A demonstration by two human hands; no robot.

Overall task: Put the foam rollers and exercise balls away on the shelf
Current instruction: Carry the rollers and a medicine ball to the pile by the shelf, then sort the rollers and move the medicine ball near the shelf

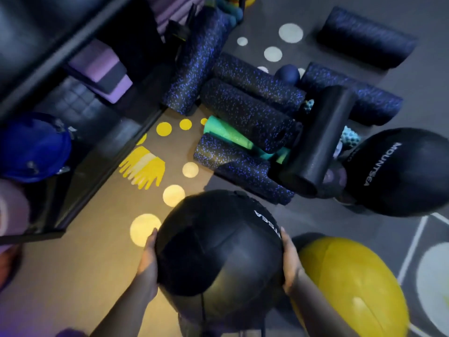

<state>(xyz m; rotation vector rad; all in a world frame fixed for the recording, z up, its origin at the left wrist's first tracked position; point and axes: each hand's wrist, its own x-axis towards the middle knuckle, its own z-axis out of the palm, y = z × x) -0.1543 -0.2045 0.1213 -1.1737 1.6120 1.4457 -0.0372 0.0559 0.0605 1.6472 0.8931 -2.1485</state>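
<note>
I hold a large black exercise ball between both hands, above the floor. My left hand presses flat against its left side and my right hand against its right side, fingers straight. A second black ball lies on the floor at the right, and a yellow ball sits beside my right arm. Several black foam rollers with blue speckles lie piled on the floor ahead, with a plain black roller and a green roller among them. The dark shelf stands at the left.
A blue ball rests in the shelf at the left, with purple foam blocks further back. A small dark blue ball and teal spiky balls sit among the rollers. Another roller lies far right. The floor has yellow and white dots.
</note>
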